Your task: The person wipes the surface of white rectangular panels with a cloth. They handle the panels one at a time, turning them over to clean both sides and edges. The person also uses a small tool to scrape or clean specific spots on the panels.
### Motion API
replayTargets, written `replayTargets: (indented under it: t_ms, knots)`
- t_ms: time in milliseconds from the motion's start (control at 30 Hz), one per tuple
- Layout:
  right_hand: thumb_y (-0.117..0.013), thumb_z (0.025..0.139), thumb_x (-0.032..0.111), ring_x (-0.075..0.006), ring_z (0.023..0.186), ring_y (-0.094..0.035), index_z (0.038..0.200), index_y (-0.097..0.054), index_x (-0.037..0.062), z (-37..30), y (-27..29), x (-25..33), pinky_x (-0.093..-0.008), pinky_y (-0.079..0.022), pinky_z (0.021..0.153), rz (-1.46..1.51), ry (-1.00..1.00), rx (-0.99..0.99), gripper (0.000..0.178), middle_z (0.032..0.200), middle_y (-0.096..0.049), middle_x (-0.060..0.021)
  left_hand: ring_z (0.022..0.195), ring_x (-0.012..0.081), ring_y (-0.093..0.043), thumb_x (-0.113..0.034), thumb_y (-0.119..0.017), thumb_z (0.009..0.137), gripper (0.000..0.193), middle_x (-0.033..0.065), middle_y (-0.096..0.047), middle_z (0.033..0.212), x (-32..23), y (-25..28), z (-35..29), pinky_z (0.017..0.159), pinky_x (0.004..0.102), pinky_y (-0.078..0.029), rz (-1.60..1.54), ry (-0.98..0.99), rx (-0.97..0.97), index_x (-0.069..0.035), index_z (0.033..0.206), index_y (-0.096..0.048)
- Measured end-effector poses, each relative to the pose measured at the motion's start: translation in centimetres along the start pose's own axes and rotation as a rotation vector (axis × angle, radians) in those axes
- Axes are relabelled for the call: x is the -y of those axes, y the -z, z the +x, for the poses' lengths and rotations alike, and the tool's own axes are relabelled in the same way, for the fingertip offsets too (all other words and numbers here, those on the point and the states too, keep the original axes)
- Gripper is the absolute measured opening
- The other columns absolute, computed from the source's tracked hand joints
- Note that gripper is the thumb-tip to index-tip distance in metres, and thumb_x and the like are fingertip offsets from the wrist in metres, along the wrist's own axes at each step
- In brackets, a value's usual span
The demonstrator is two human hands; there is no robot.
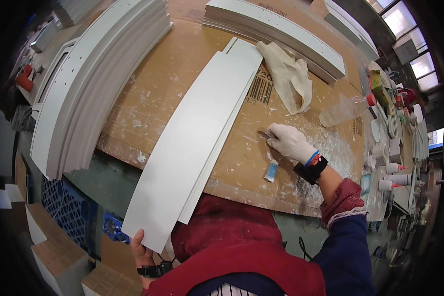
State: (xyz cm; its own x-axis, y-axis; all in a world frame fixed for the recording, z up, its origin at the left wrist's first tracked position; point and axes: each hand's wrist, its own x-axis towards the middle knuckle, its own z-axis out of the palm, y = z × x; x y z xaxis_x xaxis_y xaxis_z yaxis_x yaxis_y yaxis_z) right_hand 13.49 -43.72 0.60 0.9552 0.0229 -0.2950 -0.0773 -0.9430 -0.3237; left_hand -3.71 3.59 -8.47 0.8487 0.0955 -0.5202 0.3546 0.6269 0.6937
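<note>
A long white panel [197, 113] lies slantwise over the table, its near end jutting past the edge. A second white board shows beneath it along the right side. My left hand [141, 250], bare, grips the panel's near corner, thumb on top and fingers mostly hidden below. Over the tabletop, right of the panel, my right hand [290, 143] wears a white knit glove. It is closed on a small, thin blade-like tool [263, 134], whose tip points left; most of it is hidden. Just below that hand lies a small blue-and-white block [271, 170].
A cream cloth [292, 79] lies by the panel's far end. A clear bottle with red cap [345, 110] lies farther right. Stacks of white panels stand left [91, 79] and at the back [276, 32]. Blue crates [69, 214] and cartons [59, 254] sit below left. Glue bottles [388, 185] are at right.
</note>
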Motion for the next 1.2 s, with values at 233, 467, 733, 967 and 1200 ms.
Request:
replayTargets:
  t_ms: [233,467,733,967,1200]
  knots:
    - [-0.057,0.079,-0.002,-0.0210,0.076,-0.059,0.092,-0.061,0.0032,11.4,3.2,-0.7,-0.0301,-0.048,0.069,0.136,0.362,-0.433,0.014,0.080,-0.059,-0.0108,0.108,0.0299,-0.056,-0.012,-0.062,0.077,0.058,0.0152,-0.055,0.119,-0.3,-0.7,-0.4,0.093,0.0415,-0.047,-0.019,-0.006,-0.032,0.002,0.129,-0.042]
    - [-0.054,0.082,-0.001,-0.0135,0.062,-0.048,0.089,-0.061,0.0027,18.7,2.8,-0.8,-0.0256,-0.041,0.056,0.063,0.394,-0.401,0.011,0.075,-0.054,-0.0038,0.110,0.0305,-0.055,-0.014,-0.062,0.078,0.058,0.0158,-0.053,0.122,0.0,-0.7,-0.6,0.094,0.0420,-0.046,-0.003,-0.016,-0.122,0.002,0.130,-0.041]
    - [-0.053,0.078,0.007,-0.0245,0.074,-0.060,0.092,-0.064,0.0101,14.5,3.9,1.9,-0.0327,-0.048,0.064,0.123,0.339,-0.136,0.017,0.079,-0.059,-0.0080,0.113,0.0312,-0.053,-0.015,-0.060,0.081,0.058,0.0165,-0.051,0.125,0.4,0.7,-1.0,0.096,0.0431,-0.044,-0.003,0.006,-0.165,0.003,0.132,-0.038]
    - [-0.048,0.081,-0.003,-0.0173,0.069,-0.055,0.087,-0.061,0.0038,16.2,5.0,0.0,-0.0279,-0.044,0.063,0.121,0.320,-0.259,0.015,0.077,-0.056,-0.0074,0.114,0.0312,-0.052,-0.015,-0.060,0.081,0.060,0.0161,-0.051,0.125,0.2,0.2,-1.0,0.097,0.0434,-0.043,0.013,-0.001,-0.156,0.001,0.133,-0.037]
    - [-0.054,0.084,0.016,-0.0288,0.076,-0.059,0.086,-0.059,0.0110,9.5,0.7,4.9,-0.0388,-0.049,0.065,0.010,0.793,-0.237,0.007,0.077,-0.056,-0.0101,0.114,0.0311,-0.052,-0.016,-0.060,0.080,0.061,0.0161,-0.051,0.126,0.3,0.1,-1.0,0.097,0.0432,-0.043,0.012,-0.014,-0.149,0.002,0.133,-0.037]
